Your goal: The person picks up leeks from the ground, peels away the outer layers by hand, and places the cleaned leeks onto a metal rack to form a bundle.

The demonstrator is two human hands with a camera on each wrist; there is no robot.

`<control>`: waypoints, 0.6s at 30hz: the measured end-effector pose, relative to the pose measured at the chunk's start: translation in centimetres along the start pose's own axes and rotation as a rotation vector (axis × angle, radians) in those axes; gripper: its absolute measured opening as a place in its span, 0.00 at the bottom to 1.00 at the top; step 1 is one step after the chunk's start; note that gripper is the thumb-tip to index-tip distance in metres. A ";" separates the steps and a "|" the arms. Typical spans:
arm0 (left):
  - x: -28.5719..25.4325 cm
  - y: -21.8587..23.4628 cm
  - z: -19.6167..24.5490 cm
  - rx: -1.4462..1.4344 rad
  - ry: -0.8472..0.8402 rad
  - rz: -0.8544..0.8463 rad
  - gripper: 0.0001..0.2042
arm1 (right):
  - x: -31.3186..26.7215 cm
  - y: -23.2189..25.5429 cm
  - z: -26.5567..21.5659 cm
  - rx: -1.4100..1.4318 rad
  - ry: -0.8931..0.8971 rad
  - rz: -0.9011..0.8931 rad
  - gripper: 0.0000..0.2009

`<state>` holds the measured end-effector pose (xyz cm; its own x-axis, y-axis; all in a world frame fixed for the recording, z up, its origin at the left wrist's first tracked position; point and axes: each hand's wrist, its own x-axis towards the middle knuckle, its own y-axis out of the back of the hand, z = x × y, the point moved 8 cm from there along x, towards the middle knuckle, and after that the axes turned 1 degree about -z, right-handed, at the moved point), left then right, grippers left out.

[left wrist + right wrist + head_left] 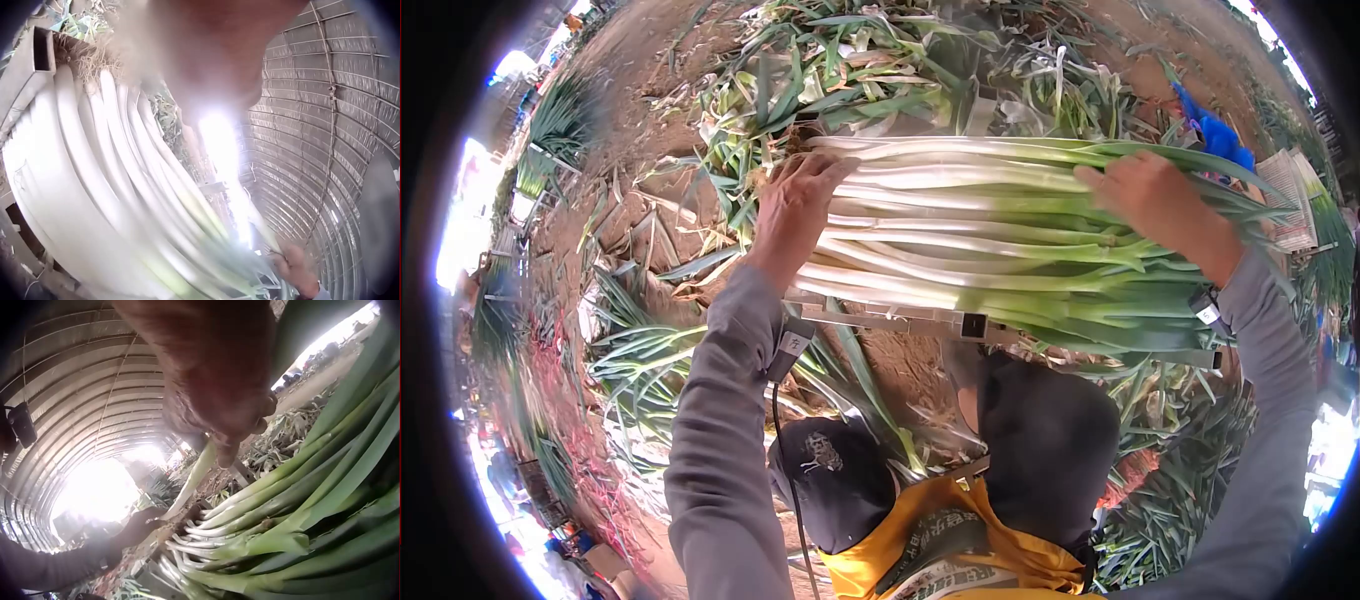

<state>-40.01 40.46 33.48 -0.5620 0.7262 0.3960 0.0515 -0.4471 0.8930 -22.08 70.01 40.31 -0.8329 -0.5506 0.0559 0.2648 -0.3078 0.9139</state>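
Observation:
A thick layer of long green onions (960, 240) lies side by side across a metal rack, white root ends to the left and green leaves to the right. My left hand (800, 200) holds the root end of one stalk at the far side of the layer. With thumb and fingers, my right hand (1155, 205) pinches that same green onion (195, 481) where it turns green. In the right wrist view the stalk stretches between both hands, over the others. Hairy roots (97, 59) show at the pile's end in the left wrist view.
The rack's metal bar (890, 320) runs along the near side, close to my knees. Stripped leaves (840, 75) are heaped on the soil beyond it. Loose green onions (645, 360) lie at left, and a blue bag (1220, 135) sits at the back right.

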 end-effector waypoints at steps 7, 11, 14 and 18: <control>0.1 -0.6 0.1 0.030 0.115 0.054 0.17 | 0.3 -1.8 0.0 0.165 -0.052 0.016 0.18; 0.1 -1.6 -0.5 0.127 -0.015 -0.031 0.16 | 0.9 -1.6 0.5 0.231 -0.058 -0.004 0.19; 1.4 -1.0 -0.8 0.101 -0.016 0.057 0.14 | 1.0 -0.9 1.8 0.064 -0.050 -0.017 0.21; 3.1 -1.2 -0.8 0.088 0.022 0.085 0.16 | 1.5 -0.8 3.6 0.113 -0.058 0.063 0.22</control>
<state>-42.44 42.82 33.45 -0.5702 0.6756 0.4674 0.1717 -0.4584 0.8720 -25.27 72.23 41.08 -0.8441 -0.5189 0.1348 0.2635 -0.1826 0.9472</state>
